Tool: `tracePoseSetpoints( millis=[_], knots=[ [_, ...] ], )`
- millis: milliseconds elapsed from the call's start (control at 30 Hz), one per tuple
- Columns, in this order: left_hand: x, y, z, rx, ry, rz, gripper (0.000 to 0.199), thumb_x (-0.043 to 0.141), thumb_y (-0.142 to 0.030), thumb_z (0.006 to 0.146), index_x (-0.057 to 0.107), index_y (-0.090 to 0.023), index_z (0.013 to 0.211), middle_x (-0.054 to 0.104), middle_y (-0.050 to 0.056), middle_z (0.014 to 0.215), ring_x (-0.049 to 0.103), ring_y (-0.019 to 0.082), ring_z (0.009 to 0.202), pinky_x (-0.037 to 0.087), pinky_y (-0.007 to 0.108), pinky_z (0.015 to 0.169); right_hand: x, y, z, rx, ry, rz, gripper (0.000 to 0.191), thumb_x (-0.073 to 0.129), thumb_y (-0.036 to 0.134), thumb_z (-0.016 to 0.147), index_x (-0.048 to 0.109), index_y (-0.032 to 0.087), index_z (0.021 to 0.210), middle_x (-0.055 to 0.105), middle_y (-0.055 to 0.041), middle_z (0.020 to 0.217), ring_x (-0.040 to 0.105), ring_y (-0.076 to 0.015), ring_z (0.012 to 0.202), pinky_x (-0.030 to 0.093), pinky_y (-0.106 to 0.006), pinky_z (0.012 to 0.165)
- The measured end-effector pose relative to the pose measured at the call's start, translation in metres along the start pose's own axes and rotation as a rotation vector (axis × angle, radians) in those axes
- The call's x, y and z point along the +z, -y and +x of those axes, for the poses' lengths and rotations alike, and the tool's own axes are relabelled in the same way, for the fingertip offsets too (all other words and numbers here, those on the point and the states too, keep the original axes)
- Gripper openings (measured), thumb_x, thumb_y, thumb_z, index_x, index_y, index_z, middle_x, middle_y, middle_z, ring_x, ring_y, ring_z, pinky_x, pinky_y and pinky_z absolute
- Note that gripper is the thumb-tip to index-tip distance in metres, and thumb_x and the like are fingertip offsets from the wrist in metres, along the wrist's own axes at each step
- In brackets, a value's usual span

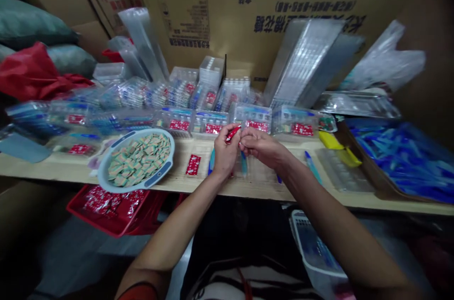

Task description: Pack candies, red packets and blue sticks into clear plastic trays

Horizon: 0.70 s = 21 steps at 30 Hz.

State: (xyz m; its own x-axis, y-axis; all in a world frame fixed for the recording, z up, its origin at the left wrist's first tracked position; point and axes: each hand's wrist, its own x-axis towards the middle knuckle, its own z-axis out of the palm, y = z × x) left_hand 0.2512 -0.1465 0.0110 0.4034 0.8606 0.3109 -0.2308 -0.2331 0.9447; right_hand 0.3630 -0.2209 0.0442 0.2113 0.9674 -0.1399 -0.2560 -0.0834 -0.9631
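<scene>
In from the front edge of the pale wooden bench (194, 183), a small shiny red packet (233, 134) is pinched by the left hand (225, 152), its length slanting forward-right, beside the right hand (260, 146), whose narrowed fingers' contents cannot be told.

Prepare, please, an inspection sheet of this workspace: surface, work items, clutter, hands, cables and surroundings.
Surface: pale wooden table, crowded along its back.
Work items: red packet, held; second red packet, flat on the table; bowl of small green-and-tan pieces, at left.
Clutter: rows of clear boxes; blue pen-like pieces heaped at right.
Hands: left hand pinches the red packet; right hand is close beside it, fingertips together; whether it holds anything is unclear.
Cables: nothing seen.
Surroundings: large cardboard behind; red basket below the front edge.
</scene>
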Motion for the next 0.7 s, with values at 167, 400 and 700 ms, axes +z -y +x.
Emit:
tracePoseSetpoints(
  millis=[167,400,700],
  knots=[
    [0.034,0.008,-0.007,-0.084,0.068,0.001,0.023,0.063,-0.033,0.093,0.069,-0.019,0.111,0.073,0.006,0.109,0.067,0.018,0.098,0.052,0.029,0.089,-0.024,-0.007,-0.015,-0.01,-0.079,0.094,0.036,0.081,0.034,0.056,0.058,0.02,0.081,0.062,0.0024,0.069,0.056,-0.0131,0.063,0.044,-0.027,0.063],
    [0.041,0.017,-0.002,-0.073,0.013,-0.025,0.025,0.066,-0.035,0.09,0.067,-0.021,0.11,0.074,0.006,0.11,0.069,0.019,0.102,0.051,0.032,0.095,-0.056,-0.009,-0.033,-0.17,-0.291,-0.06,0.027,0.072,0.031,0.058,0.061,0.02,0.08,0.052,0.0062,0.062,0.044,-0.0106,0.058,0.034,-0.025,0.056],
    [0.052,0.015,-0.01,-0.12,0.181,-0.147,0.031,0.079,-0.03,0.078,0.069,-0.021,0.106,0.077,0.005,0.104,0.071,0.02,0.097,0.053,0.032,0.092,-0.078,0.0,-0.059,0.077,-0.166,-0.106,0.043,0.078,0.054,0.063,0.061,0.018,0.08,0.066,-0.003,0.074,0.057,-0.0143,0.063,0.043,-0.028,0.061]
  ],
)
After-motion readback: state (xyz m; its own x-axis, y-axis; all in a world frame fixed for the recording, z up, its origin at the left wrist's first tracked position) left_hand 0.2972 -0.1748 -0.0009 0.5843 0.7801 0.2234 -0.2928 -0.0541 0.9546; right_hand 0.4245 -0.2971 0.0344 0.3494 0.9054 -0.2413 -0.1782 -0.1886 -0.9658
